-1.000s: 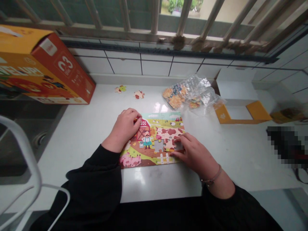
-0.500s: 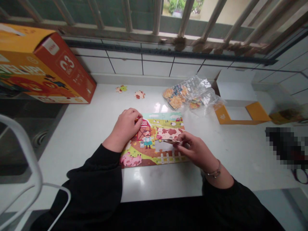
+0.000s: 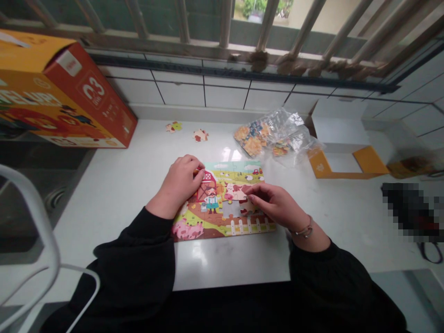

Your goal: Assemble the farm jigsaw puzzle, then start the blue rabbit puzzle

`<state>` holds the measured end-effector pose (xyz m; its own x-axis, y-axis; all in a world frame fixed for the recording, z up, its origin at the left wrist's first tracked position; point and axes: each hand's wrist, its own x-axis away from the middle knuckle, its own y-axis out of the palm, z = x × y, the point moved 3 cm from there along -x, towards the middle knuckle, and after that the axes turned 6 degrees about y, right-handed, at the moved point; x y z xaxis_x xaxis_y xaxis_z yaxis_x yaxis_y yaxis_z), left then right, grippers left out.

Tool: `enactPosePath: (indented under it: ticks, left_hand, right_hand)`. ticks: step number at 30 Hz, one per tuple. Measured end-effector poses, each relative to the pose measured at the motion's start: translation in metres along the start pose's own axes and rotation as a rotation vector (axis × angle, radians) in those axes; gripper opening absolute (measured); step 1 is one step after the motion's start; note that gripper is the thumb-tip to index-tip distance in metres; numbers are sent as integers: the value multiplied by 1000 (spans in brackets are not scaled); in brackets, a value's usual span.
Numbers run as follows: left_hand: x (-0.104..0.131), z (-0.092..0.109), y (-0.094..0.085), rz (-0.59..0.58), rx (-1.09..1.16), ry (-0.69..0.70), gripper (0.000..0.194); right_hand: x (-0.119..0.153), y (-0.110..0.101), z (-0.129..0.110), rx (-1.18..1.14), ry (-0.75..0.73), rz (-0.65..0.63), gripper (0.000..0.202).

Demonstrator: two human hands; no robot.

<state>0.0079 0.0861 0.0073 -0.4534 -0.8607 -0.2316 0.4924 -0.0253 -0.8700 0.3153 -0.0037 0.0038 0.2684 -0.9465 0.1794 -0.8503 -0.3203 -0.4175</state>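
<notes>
A farm jigsaw puzzle (image 3: 217, 226) with a barn, farmer, pig and spotted cow lies flat on the counter in front of me. My left hand (image 3: 180, 185) rests on its upper left part, fingers curled and pressed down at the barn. My right hand (image 3: 277, 206) is over the right side, thumb and fingertips pinched at a brown-and-white puzzle piece (image 3: 245, 206) below the cow's body. Part of that piece is hidden by my fingers. Left of it, a grey gap shows in the picture. Two loose pieces, a cow-patterned piece (image 3: 200, 135) and a green-and-pink piece (image 3: 174, 126), lie behind the puzzle.
A clear plastic bag (image 3: 277, 132) of puzzle pieces lies at the back, beside an open orange-and-white box (image 3: 329, 173). A large orange box (image 3: 93, 101) stands at the left by a dark sink (image 3: 24, 199). A white curved tube (image 3: 48, 231) crosses the left foreground.
My right hand has brought the piece down from a tilted hold above the gap to the gap's right side, where it now lies flatter. My left hand has stayed in place.
</notes>
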Motion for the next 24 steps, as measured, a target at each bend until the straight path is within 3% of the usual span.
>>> enactPosePath:
  ticks: [12, 24]
  left_hand:
    - [0, -1, 1, 0, -25, -8, 11]
    - [-1, -1, 0, -4, -24, -1, 13]
  right_hand:
    - [3, -7, 13, 49, 49, 68, 26]
    - [17, -43, 33, 193, 160, 70, 29]
